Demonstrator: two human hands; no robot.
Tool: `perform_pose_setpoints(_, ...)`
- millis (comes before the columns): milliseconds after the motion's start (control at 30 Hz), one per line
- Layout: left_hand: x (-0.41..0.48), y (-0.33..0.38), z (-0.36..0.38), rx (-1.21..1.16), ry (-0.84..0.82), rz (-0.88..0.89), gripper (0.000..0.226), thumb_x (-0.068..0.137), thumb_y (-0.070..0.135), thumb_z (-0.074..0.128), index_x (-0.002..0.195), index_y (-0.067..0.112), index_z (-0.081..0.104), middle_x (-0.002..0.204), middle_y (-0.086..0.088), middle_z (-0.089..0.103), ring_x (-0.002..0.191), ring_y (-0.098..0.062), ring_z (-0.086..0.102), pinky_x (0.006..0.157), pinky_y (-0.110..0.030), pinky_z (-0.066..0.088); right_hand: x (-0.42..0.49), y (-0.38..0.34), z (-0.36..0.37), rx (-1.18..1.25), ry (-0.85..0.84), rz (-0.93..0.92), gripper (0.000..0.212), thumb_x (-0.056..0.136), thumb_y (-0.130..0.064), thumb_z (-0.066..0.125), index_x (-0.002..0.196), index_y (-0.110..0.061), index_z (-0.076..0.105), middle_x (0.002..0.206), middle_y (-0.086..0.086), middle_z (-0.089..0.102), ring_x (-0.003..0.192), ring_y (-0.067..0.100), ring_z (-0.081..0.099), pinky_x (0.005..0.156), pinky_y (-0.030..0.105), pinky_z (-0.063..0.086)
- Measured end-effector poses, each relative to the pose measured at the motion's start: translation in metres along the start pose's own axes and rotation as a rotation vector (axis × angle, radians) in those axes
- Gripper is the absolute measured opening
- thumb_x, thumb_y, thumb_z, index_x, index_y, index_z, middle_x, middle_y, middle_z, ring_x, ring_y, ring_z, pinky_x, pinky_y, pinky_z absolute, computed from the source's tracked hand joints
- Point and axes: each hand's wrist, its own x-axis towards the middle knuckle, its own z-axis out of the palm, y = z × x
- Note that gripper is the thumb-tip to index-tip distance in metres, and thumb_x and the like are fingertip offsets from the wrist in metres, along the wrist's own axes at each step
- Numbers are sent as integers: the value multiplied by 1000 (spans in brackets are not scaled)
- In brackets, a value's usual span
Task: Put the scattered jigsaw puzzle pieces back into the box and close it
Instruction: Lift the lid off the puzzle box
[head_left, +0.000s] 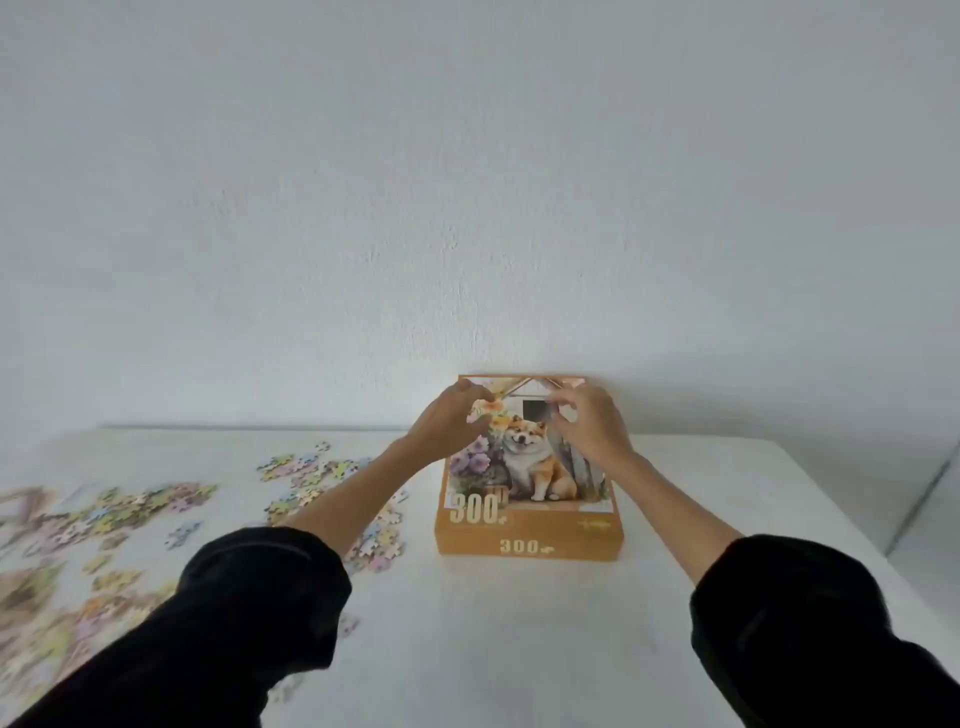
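At the far edge of the table, arms outstretched over the closed box, left hand and right hand curled at its far corners; gripping or only touching, unclear.

Scattered puzzle pieces crowd the table left of the box; its right lies bare.

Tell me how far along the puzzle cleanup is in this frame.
Done: nothing that shows. The pieces lie scattered on the table, left of the box. In hand: the left hand and right hand are over the far end of the lid, which sits on the box; whether they grip it is unclear. Left: open the box, gather every piece in, close it.
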Motion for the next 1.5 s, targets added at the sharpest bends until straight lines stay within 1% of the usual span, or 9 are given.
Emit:
perform_pose_setpoints(133, -19, -11, 20, 8, -5, -66, 33, 89, 21, 56, 119, 9, 54, 134, -15, 39, 123, -29, 39, 98, -38, 37, -19, 11, 11, -92, -21, 30, 24, 85, -21, 59, 108, -19, 66, 115, 9, 52, 114, 28, 40, 87, 33, 42)
perform_pose_setpoints(300, -33, -13, 34, -25, -4, -141, 36, 91, 26, 54, 123, 13, 49, 138, -17, 30, 126, -34, 32, 99, -44, 38, -32, 19, 15, -158, -11, 99, 26, 81, -29, 64, 106, -26, 65, 124, 11, 40, 118, 31, 32, 91, 39, 39)
perform_pose_setpoints(433, -36, -18, 40, -86, -18, -179, 40, 92, 28, 51, 130, 19, 45, 146, -19, 14, 129, -40, 30, 101, -47, 42, -34, 24, 14, -48, -92, 240, 39, 80, -37, 65, 118, -32, 58, 136, 16, 30, 130, 34, 24, 99, 39, 33)
perform_pose_setpoints(533, -39, -17, 46, -216, -61, -320, 48, 94, 34, 46, 140, 29, 33, 151, -17, 0, 127, -37, 38, 104, -38, 38, -36, 25, 11, 103, -158, 341, 49, 81, -42, 63, 127, -33, 49, 139, 17, 37, 132, 32, 30, 103, 41, 31)
perform_pose_setpoints(767, -41, -4, 51, -454, 0, -440, 60, 87, 39, 57, 141, 31, 33, 131, -19, 38, 111, -33, 52, 90, -33, 49, -42, 15, 4, 309, -136, 390, 53, 82, -30, 66, 131, -24, 49, 143, 4, 43, 135, 26, 31, 111, 41, 25)
perform_pose_setpoints(1000, -54, 3, 42, -456, 79, -407, 59, 86, 37, 60, 139, 32, 36, 135, -17, 39, 119, -32, 47, 97, -40, 46, -60, 2, -7, 360, -84, 327, 53, 82, -28, 66, 132, -21, 49, 141, 4, 45, 135, 23, 34, 109, 37, 26)
perform_pose_setpoints(1133, -73, 10, 35, -433, 82, -416, 58, 87, 39, 58, 139, 33, 35, 133, -16, 41, 115, -31, 50, 92, -36, 48, -74, -11, -17, 350, -97, 306, 53, 83, -26, 65, 133, -21, 47, 142, 5, 44, 135, 23, 34, 109, 37, 27)
perform_pose_setpoints(1333, -118, 14, 30, -443, 41, -415, 59, 83, 49, 58, 136, 40, 35, 128, -14, 51, 106, -32, 58, 85, -44, 53, -117, -34, -19, 346, -110, 325, 52, 83, -27, 64, 132, -22, 47, 142, 5, 43, 135, 24, 33, 109, 38, 27)
perform_pose_setpoints(1500, -159, 20, 28, -466, 16, -386, 58, 81, 51, 58, 134, 43, 35, 127, -14, 52, 99, -31, 61, 77, -41, 55, -163, -46, -20, 375, -109, 346, 52, 83, -28, 65, 132, -23, 47, 142, 2, 44, 135, 22, 33, 111, 40, 25)
